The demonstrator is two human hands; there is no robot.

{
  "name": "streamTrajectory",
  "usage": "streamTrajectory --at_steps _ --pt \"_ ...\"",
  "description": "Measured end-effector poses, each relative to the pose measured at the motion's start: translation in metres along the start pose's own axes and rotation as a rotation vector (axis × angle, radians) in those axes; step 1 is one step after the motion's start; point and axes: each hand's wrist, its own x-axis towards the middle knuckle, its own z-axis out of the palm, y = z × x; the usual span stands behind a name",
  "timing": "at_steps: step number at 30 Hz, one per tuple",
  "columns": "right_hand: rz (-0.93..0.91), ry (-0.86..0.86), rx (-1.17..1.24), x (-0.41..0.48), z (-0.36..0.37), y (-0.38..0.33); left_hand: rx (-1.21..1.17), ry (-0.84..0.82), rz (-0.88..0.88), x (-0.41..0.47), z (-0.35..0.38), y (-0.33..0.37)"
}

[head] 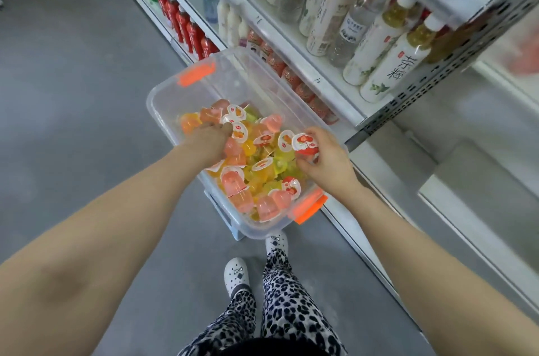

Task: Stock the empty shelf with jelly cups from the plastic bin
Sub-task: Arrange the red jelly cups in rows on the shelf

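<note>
Down low, plastic bin point(163, 99): clear-walled, with an orange latch at the near end and another at the far end; standing in the aisle just beside the shelving, on something white of unclear kind.
Jelly cups point(256, 172): heaped loose inside the bin; pink, orange, yellow and green; some lid-up, others on their sides.
Left hand point(208, 141): reaching into the left side of the heap, back of the hand upward, fingers curled down among the cups; cannot tell whether gripping one.
Right hand point(323, 157): over the right side of the bin, thumb and fingers pinching a red-lidded cup point(304, 145), held tilted just above the heap with its lid facing up and left.
Empty shelf point(478, 174): bare white boards in the bay to the right, beyond the perforated grey upright point(437, 75).
Pale bottles point(388, 43): standing in rows on the shelf above the bin, white labels, light caps.
Red bottles point(186, 26): lined up on a lower shelf further along the aisle.
Floor point(73, 93): grey and smooth.
White clogs point(236, 275): dark-spotted, close to the bin's near end, below leopard-print trousers point(280, 297).
</note>
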Motion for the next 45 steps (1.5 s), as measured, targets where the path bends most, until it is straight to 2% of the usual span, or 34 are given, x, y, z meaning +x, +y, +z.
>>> streamTrajectory --at_steps 6,13,21,31,37,45 --pt "0.055 0.113 0.123 -0.027 -0.032 -0.012 -0.270 0.096 0.054 -0.035 -0.028 0.024" --pt "0.083 0.303 0.159 -0.069 -0.084 -0.013 -0.406 0.310 0.294 -0.062 -0.060 0.078" --pt "0.165 0.516 0.143 -0.117 -0.155 -0.003 -0.505 0.454 0.524 -0.071 -0.102 0.162" --pt "0.260 0.746 0.029 -0.136 -0.283 0.047 -0.479 0.506 0.746 -0.066 -0.161 0.267" --pt "0.318 0.749 0.023 -0.113 -0.334 0.086 -0.427 0.547 0.747 -0.049 -0.181 0.307" --pt "0.372 0.567 -0.052 -0.057 -0.345 0.131 -0.423 0.612 0.672 -0.027 -0.194 0.329"
